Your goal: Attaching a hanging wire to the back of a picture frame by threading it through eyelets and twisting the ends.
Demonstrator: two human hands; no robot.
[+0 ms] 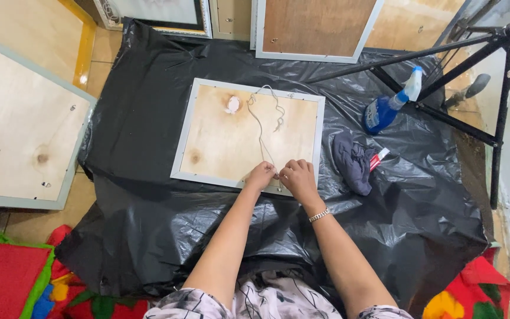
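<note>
Right, black plastic sheet (149,147) spread wide, the framed board (225,142) lying face down mid-sheet. Both the left hand (261,175) and right hand (298,177) pinch the thin cord (259,127) at the board's near edge. Best keep it taut while knotting.

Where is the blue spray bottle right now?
In the head view, the blue plastic spray bottle lies on the black plastic sheet, right of the wooden-backed picture frame, above the dark crumpled cloth, beside the black tripod leg.

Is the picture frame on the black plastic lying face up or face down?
Face down: the frame shows its bare plywood back, with the white string lying across it.
</note>
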